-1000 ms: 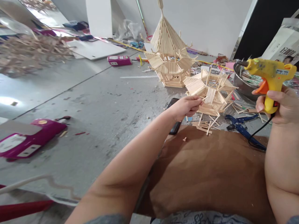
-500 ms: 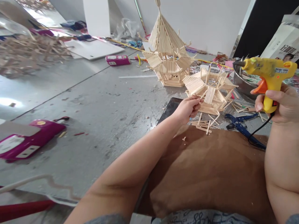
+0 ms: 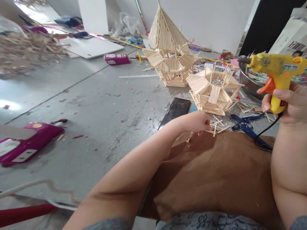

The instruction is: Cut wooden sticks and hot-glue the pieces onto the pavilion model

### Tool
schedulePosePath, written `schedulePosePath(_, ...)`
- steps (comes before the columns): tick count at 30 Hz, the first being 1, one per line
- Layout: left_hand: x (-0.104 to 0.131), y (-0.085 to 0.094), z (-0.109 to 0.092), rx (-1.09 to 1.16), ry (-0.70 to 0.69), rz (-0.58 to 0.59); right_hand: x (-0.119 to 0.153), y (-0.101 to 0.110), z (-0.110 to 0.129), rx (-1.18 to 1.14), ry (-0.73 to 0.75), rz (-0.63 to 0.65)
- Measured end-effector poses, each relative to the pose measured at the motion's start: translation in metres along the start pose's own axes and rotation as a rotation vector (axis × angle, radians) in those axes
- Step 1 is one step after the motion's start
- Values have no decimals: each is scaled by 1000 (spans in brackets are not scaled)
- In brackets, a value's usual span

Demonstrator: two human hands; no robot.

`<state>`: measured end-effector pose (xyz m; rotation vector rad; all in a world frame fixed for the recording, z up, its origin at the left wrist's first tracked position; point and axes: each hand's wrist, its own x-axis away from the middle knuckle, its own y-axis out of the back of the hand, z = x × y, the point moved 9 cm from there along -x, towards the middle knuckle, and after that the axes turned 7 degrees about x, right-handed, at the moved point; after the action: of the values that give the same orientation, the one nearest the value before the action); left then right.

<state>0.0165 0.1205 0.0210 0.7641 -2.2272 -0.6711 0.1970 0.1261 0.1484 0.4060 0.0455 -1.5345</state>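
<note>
My left hand (image 3: pixel 200 122) is at the pile of short sticks (image 3: pixel 217 126), its fingers bent down and partly hidden; whether they grip a stick cannot be made out. Just behind it stands a low six-sided stick model (image 3: pixel 216 91) with sloping roof panels and upright posts. My right hand (image 3: pixel 289 100) is closed round the handle of a yellow glue gun (image 3: pixel 271 66), held up at the right with its nozzle pointing left. A taller stick pavilion (image 3: pixel 171 51) with a pointed roof stands farther back.
A black phone (image 3: pixel 176 110) lies left of the low model. Blue cutters (image 3: pixel 248 131) and a metal bowl (image 3: pixel 251 80) are on the right. Brown paper (image 3: pixel 216 172) covers the near area. Purple power strips (image 3: pixel 31 140) lie at left.
My left hand has moved from the low model's front roof edge down to the stick pile, showing more of the phone. My right hand still holds the glue gun in nearly the same place.
</note>
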Motion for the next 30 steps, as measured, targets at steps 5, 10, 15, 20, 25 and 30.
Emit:
schedulePosePath(5,-12,-11,-12,-307,-5,-270,0,-1,0,19,5,10)
schedulePosePath(10,-17,-19,-4,-350,66,-263,-1,-5,0,-1,-7,10)
schedulePosePath(15,-19,-22,-9,-346,27,-277,-1,-8,2,-25,-1,18)
schedulePosePath(20,-18,-19,-10,-326,11,-303,0,-8,3,-38,12,24)
schedulePosePath(25,-9,-24,-36,-200,-253,-204,0,-5,4,-28,31,11)
schedulePosePath(30,-9,-42,-44,-120,-336,-17,-1,-5,3,-45,32,22)
